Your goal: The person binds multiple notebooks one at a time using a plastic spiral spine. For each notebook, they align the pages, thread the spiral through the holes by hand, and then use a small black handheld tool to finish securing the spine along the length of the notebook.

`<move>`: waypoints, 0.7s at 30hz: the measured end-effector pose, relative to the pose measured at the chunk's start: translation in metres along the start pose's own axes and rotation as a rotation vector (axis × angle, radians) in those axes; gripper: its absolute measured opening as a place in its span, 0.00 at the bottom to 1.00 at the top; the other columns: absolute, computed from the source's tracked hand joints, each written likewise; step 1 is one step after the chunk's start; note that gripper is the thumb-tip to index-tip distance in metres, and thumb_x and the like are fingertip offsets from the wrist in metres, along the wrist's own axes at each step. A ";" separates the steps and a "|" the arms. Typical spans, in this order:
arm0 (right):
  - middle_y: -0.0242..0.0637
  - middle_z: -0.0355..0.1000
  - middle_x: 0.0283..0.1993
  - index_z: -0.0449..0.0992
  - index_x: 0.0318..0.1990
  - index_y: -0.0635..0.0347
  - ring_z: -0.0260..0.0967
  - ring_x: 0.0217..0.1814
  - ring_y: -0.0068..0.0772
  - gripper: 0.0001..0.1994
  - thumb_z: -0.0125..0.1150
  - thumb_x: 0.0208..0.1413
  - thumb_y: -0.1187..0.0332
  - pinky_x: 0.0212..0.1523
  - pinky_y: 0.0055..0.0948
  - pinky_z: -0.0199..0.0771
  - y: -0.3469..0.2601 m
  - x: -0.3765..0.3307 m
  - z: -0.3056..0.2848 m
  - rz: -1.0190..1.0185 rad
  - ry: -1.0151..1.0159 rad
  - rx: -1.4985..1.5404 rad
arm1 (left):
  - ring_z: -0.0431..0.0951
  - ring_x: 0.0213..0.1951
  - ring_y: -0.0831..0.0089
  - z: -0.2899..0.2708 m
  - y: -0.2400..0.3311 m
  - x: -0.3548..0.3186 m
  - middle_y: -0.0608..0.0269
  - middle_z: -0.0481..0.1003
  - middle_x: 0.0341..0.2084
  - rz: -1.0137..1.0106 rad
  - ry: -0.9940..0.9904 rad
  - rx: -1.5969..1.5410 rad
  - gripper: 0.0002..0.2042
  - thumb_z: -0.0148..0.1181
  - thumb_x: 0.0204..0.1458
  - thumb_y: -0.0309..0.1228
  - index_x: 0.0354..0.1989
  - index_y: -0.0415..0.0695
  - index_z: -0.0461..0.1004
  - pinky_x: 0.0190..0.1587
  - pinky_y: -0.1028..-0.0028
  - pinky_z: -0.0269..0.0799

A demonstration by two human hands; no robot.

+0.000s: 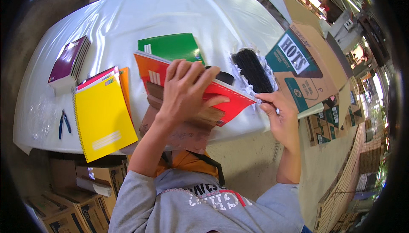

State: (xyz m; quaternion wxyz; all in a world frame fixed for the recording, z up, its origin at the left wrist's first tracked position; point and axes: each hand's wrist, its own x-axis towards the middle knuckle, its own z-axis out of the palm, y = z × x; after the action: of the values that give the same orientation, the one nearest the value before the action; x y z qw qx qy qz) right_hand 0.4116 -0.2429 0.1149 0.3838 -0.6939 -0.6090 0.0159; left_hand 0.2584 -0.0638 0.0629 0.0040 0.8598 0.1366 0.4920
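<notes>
A red notebook stands tilted in front of me, an orange cover at its left end and a row of small holes along its upper edge. My left hand grips it from above, fingers over the top edge and thumb on the near face. At its right corner, my right hand pinches the edge between thumb and fingers. Beneath the notebook is a worn brown cardboard piece. Just behind lies a green notebook, partly covered. Black binding coils lie in crumpled white paper near my right hand.
On the left are a stack of purple notebooks, a yellow spiral notebook over red and orange ones, and blue-handled pliers. An open cardboard box stands at the right. More boxes sit below the table's left side.
</notes>
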 end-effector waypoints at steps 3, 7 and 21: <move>0.38 0.63 0.22 0.72 0.40 0.63 0.61 0.23 0.27 0.08 0.51 0.52 0.76 0.26 0.22 0.62 0.001 -0.001 0.002 0.059 -0.068 0.071 | 0.66 0.37 0.68 0.005 -0.002 -0.003 0.67 0.65 0.27 0.005 0.016 0.031 0.26 0.66 0.29 0.54 0.36 0.51 0.73 0.48 0.67 0.57; 0.36 0.63 0.22 0.72 0.40 0.62 0.60 0.21 0.26 0.08 0.52 0.56 0.69 0.23 0.23 0.59 -0.008 0.000 0.006 0.042 -0.077 0.029 | 0.66 0.38 0.63 0.007 0.001 0.000 0.59 0.65 0.31 0.001 -0.009 -0.028 0.28 0.58 0.34 0.57 0.37 0.46 0.70 0.56 0.60 0.52; 0.41 0.62 0.22 0.69 0.27 0.67 0.60 0.20 0.36 0.05 0.51 0.51 0.74 0.22 0.29 0.58 -0.021 0.003 0.038 -0.039 0.133 -0.217 | 0.66 0.35 0.67 -0.013 0.016 0.004 0.64 0.65 0.26 0.015 0.023 -0.179 0.28 0.61 0.32 0.59 0.31 0.47 0.70 0.54 0.63 0.54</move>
State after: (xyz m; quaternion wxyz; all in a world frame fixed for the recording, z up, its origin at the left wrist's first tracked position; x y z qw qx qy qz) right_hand 0.3765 -0.2220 0.1009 0.3462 -0.7189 -0.5938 -0.1036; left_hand 0.2529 -0.0795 0.0754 0.0757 0.8512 0.0856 0.5122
